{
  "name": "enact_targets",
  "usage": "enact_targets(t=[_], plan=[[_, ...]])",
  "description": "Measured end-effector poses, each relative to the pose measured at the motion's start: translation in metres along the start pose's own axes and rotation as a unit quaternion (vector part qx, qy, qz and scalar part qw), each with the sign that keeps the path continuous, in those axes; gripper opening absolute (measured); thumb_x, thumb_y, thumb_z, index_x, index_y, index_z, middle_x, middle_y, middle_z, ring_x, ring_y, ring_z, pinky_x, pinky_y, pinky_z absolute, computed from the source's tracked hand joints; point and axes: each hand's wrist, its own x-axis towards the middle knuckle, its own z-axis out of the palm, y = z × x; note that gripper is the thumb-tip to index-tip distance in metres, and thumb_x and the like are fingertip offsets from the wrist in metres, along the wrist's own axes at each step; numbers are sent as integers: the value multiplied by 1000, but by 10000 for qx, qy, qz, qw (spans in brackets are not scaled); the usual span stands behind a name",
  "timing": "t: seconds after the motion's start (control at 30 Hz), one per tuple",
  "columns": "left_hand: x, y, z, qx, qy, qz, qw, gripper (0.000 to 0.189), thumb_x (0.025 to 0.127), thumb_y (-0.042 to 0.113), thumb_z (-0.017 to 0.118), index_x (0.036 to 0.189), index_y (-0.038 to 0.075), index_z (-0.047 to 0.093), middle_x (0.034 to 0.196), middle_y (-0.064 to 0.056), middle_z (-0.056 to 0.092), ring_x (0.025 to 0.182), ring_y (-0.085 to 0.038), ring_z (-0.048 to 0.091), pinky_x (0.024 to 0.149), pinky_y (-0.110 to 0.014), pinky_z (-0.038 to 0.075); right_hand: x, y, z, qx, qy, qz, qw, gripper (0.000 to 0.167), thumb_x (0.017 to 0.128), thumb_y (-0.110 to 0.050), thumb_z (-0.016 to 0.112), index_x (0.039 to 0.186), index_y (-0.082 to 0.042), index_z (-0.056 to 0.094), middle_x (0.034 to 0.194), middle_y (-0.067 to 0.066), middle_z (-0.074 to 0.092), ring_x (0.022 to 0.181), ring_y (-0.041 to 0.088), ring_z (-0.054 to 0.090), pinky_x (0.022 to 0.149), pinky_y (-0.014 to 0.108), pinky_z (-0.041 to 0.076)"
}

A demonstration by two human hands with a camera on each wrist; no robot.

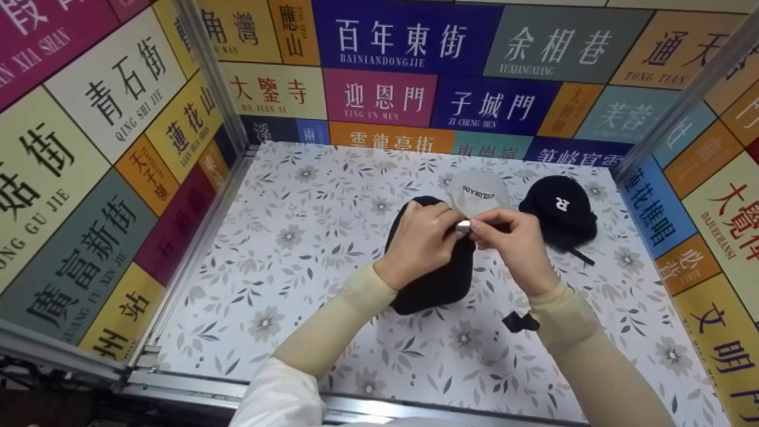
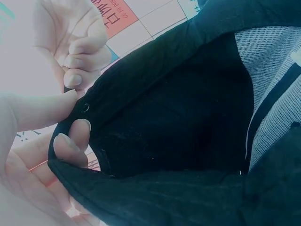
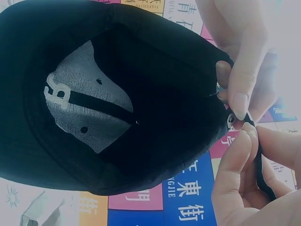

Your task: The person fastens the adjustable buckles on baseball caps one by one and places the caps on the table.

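Observation:
A black baseball cap [image 1: 436,290] is held above the table, its hollow inside and pale mesh lining [image 3: 94,101] facing the right wrist camera. My left hand [image 1: 421,240] grips the cap's back edge, with fingertips poking through the rear opening in the left wrist view. Beside it, my right hand [image 1: 519,246] pinches the cap's black strap [image 3: 259,172] between thumb and fingers. A small silver metal buckle [image 1: 463,226] shows between the two hands. In the right wrist view the hands almost meet at the strap; how it threads there is hidden by fingers.
Behind the hands lies a light grey cap [image 1: 481,188] with dark lettering. To its right sits another black cap [image 1: 560,207] bearing a white R. A small black piece [image 1: 522,322] shows near the right wrist. Printed panels [image 1: 379,98] enclose the floral-covered table [image 1: 284,279].

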Motion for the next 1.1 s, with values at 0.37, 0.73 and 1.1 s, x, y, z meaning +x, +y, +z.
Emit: enact_targets(t=[0.37, 0.73, 1.1], plan=[[0, -2, -1, -77, -39, -8, 10000, 11, 90, 20, 72, 99, 14, 74, 93, 5, 68, 88, -13, 64, 71, -36, 38, -1, -3, -5, 92, 39, 78, 9999, 28, 89, -13, 78, 100, 12, 71, 83, 22, 68, 68, 20, 65, 62, 28, 57], [-3, -2, 0, 60, -113, 8, 9999, 10, 90, 18, 72, 99, 14, 74, 93, 5, 67, 88, -13, 63, 72, -36, 38, -1, 7, -8, 166, 30, 195, 9997, 29, 90, -10, 76, 105, 14, 69, 86, 21, 69, 71, 25, 65, 63, 28, 57], [-3, -1, 1, 45, -22, 103, 9999, 7, 89, 16, 71, 95, 13, 72, 90, 4, 66, 86, -15, 63, 73, -37, 39, -3, 5, -6, 91, -9, 216, 9997, 30, 89, -16, 78, 102, 10, 70, 85, 19, 68, 70, 22, 64, 61, 27, 56]])
